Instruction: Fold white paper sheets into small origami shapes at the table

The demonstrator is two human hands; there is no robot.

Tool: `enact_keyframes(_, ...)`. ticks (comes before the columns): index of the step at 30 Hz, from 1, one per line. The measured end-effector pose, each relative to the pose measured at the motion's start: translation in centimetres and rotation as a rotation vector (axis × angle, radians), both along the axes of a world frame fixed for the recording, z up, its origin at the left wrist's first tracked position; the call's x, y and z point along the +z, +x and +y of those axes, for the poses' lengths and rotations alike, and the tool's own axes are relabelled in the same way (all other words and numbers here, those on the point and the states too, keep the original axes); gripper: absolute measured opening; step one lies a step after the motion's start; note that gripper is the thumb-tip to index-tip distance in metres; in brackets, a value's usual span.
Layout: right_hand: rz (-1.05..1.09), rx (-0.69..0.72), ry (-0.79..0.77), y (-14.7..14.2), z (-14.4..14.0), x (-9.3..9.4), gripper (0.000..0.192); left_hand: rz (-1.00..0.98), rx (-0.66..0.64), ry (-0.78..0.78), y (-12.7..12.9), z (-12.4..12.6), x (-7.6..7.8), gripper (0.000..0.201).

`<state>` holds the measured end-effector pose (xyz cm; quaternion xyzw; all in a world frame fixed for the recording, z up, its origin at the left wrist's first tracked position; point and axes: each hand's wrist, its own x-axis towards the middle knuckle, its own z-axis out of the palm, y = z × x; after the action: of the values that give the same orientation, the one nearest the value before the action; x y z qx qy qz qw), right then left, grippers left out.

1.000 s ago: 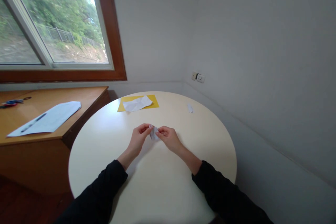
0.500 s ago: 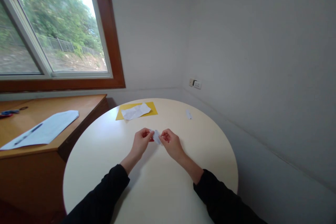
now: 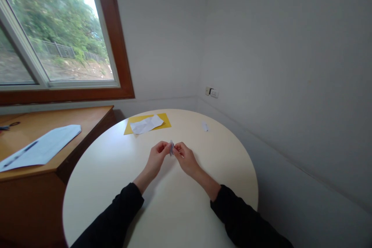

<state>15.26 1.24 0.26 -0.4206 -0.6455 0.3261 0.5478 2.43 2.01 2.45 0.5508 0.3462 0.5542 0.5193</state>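
Observation:
Between my two hands, above the middle of the round white table (image 3: 180, 209), is a small piece of white paper (image 3: 171, 148), seen nearly edge-on. My left hand (image 3: 157, 154) pinches it from the left with thumb and fingers. From the right, my right hand (image 3: 185, 157) pinches the same piece, its fingertips almost meeting those of the left. Whether the paper is folded I cannot tell. Beyond the hands, a creased white sheet (image 3: 147, 124) lies on a yellow sheet (image 3: 127, 127). A small white paper strip (image 3: 205, 126) rests toward the table's far right.
A wooden desk (image 3: 87, 118) adjoins the table on the left. On it lie white papers (image 3: 55, 145) with a pen (image 3: 21, 153) on top, and scissors (image 3: 13, 124) partly in view. Walls close in behind and to the right, with a socket (image 3: 214, 93) low in the corner.
My hands have come closer together, and the paper between them has turned from showing its face to nearly edge-on. The view has shifted slightly to the right.

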Motion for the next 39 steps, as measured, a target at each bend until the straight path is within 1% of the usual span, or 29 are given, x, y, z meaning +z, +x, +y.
enact_keyframes(5, 0.117, 0.01, -0.014, -0.1, 0.3, -0.1, 0.025, 0.037, -0.014, 0.048, 0.0, 0.1, -0.1, 0.027)
enact_keyframes(9, 0.201, 0.011, -0.04, -0.2, 0.3, 0.3, 0.028, 0.01, -0.039, 0.063, 0.0, 0.0, 0.0, 0.026)
enact_keyframes(13, 0.266, 0.039, -0.067, -0.3, 0.1, 0.7, 0.031, -0.062, -0.1, 0.025, -0.2, -0.3, 0.3, 0.026)
enact_keyframes(18, 0.304, 0.125, -0.127, -0.5, -0.1, 0.9, 0.03, -0.149, -0.197, -0.041, -0.6, -0.5, 0.4, 0.025)
enact_keyframes(25, 0.364, 0.186, -0.18, -0.5, -0.2, 0.8, 0.028, -0.178, -0.21, -0.089, -0.9, -0.4, 0.2, 0.027)
enact_keyframes(31, 0.331, 0.152, -0.122, -0.5, 0.1, 0.4, 0.029, -0.202, -0.209, -0.116, -0.9, -0.4, 0.1, 0.026)
enact_keyframes(39, 0.249, 0.103, 0.001, -0.6, 0.1, -0.3, 0.024, -0.252, -0.198, -0.157, -0.9, 0.0, -0.6, 0.026)
